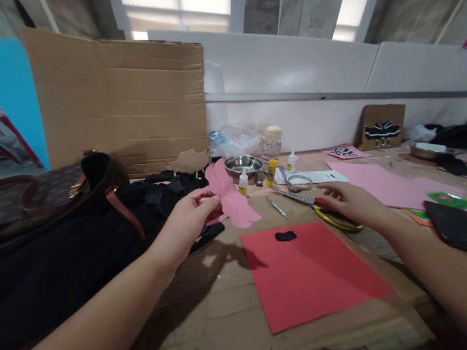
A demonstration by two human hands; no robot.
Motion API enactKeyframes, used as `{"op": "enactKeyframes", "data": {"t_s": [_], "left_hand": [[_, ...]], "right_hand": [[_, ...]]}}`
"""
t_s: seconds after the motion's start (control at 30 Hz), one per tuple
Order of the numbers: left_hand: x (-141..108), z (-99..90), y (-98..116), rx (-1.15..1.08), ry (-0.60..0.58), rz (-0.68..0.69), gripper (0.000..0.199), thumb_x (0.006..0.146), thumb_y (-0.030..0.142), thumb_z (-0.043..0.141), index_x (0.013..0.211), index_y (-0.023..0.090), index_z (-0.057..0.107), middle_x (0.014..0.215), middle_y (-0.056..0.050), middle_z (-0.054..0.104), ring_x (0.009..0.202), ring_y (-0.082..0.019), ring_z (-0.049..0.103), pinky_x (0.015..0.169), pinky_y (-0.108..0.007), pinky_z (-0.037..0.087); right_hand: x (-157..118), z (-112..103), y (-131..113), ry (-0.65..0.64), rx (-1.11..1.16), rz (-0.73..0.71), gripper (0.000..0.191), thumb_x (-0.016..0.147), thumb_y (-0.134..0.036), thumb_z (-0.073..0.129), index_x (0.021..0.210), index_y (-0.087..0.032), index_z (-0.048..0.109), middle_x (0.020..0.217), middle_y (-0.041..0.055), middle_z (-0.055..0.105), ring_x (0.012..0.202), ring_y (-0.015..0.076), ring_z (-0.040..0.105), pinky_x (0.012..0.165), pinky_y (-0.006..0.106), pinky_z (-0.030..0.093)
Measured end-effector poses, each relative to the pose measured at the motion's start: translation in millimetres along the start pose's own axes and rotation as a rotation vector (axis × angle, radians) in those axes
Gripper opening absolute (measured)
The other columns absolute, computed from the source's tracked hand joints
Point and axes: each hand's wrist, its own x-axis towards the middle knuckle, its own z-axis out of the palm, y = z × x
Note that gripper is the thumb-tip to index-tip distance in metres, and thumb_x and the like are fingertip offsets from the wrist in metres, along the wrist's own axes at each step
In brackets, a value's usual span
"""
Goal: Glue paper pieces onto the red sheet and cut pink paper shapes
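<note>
- Pink paper cutout (235,207), at eleven o'clock from the red sheet (311,275) — my left hand (191,217) has thumb and fingers clamped on its edge.
- Scissors (301,198) at twelve; my right hand (344,199) is at their yellow handles, grip impossible to tell.
- Black scrap (286,236) on the sheet, towards eleven.

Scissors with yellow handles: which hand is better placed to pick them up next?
Probably the right hand: it is right by the handles of the scissors, while the left hand is farther off and holds a pink paper cutout.
</note>
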Motion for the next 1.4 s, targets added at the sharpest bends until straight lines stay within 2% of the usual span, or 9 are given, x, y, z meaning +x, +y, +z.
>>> {"op": "enactKeyframes", "data": {"t_s": [0.07,0.27,0.4,0.5,0.63,0.77,0.93,1.17,1.4], "left_hand": [[-6.7,15.2,-5.5,-0.056,-0.014,0.002,0.027,0.076,0.040,0.073,0.092,0.020,0.067,0.084,-0.002,0.073,0.079,-0.018,0.069,0.074,-0.028,0.055],[-21.1,48.0,-14.3,-0.074,-0.082,0.037,0.036,0.079,0.046,0.071,0.103,0.020,0.065,0.103,-0.006,0.074,0.092,-0.023,0.070,0.081,-0.033,0.055],[-22.6,50.8,-22.7,-0.044,-0.060,-0.036,0.038,0.082,0.048,0.069,0.108,0.022,0.062,0.111,-0.007,0.072,0.097,-0.024,0.070,0.080,-0.033,0.056],[-23.0,45.3,-30.0,0.122,-0.072,0.036,0.031,0.089,0.047,0.062,0.109,0.023,0.062,0.112,-0.008,0.072,0.101,-0.025,0.068,0.082,-0.033,0.055],[-32.4,39.6,-29.7,0.738,-0.264,0.155,0.024,0.090,0.047,0.061,0.090,0.024,0.069,0.097,-0.009,0.075,0.090,-0.030,0.069,0.083,-0.042,0.053],[-51.8,45.3,-20.2,0.958,-0.608,0.255,0.041,0.093,0.051,0.057,0.123,0.027,0.072,0.134,-0.014,0.068,0.130,-0.039,0.057,0.112,-0.053,0.040],[-68.6,47.5,-10.2,0.924,-0.902,0.254,0.071,0.090,0.060,0.060,0.153,0.036,0.038,0.158,-0.006,0.038,0.148,-0.032,0.037,0.126,-0.046,0.023],[-78.2,41.8,10.2,1.184,-0.923,0.243,0.058,0.096,0.031,0.056,0.151,0.017,0.044,0.157,-0.011,0.039,0.146,-0.028,0.041,0.123,-0.044,0.028],[-68.3,35.1,7.8,1.135,-0.898,0.362,0.058,0.084,0.049,0.074,0.133,0.021,0.064,0.140,-0.012,0.064,0.128,-0.031,0.059,0.111,-0.043,0.045]], "right_hand": [[-9.5,-0.4,-21.6,0.035,0.050,-0.016,0.045,0.095,-0.050,0.046,0.120,-0.022,0.070,0.117,0.0122,0.074,0.105,0.0307,0.069,0.091,0.044,0.054],[-46.9,10.3,-97.9,-0.360,0.608,-0.228,0.037,0.091,-0.045,0.063,0.117,-0.021,0.071,0.120,0.0090,0.074,0.106,0.0268,0.069,0.092,0.039,0.054],[-45.7,19.0,-122.3,-0.462,0.678,-0.189,0.023,0.093,-0.040,0.061,0.089,-0.018,0.067,0.091,0.0042,0.072,0.088,0.0217,0.068,0.081,0.033,0.053],[-32.1,15.2,-117.3,-0.470,0.693,-0.200,0.030,0.096,-0.046,0.055,0.082,-0.019,0.060,0.082,0.0021,0.066,0.079,0.0183,0.064,0.075,0.031,0.051],[-14.3,-1.3,-88.8,-0.499,0.553,-0.259,0.042,0.096,-0.055,0.052,0.074,-0.020,0.055,0.074,-0.0001,0.057,0.072,0.0164,0.056,0.067,0.028,0.044],[-5.5,-6.6,-60.4,-0.651,0.482,-0.200,0.044,0.095,-0.056,0.053,0.073,-0.019,0.057,0.070,-0.0009,0.058,0.066,0.0148,0.053,0.062,0.026,0.041],[-6.7,4.9,-56.9,-0.766,0.424,-0.177,0.040,0.096,-0.051,0.054,0.073,-0.018,0.057,0.070,-0.0013,0.057,0.064,0.0134,0.052,0.059,0.025,0.037],[-14.2,14.4,-65.9,-0.836,0.432,-0.224,0.044,0.097,-0.056,0.052,0.079,-0.017,0.059,0.072,-0.0007,0.059,0.064,0.0127,0.051,0.058,0.024,0.035],[-11.4,21.2,-64.5,-0.861,0.437,-0.229,0.045,0.095,-0.059,0.054,0.079,-0.017,0.059,0.072,-0.0016,0.057,0.064,0.0123,0.049,0.056,0.024,0.033]]}}
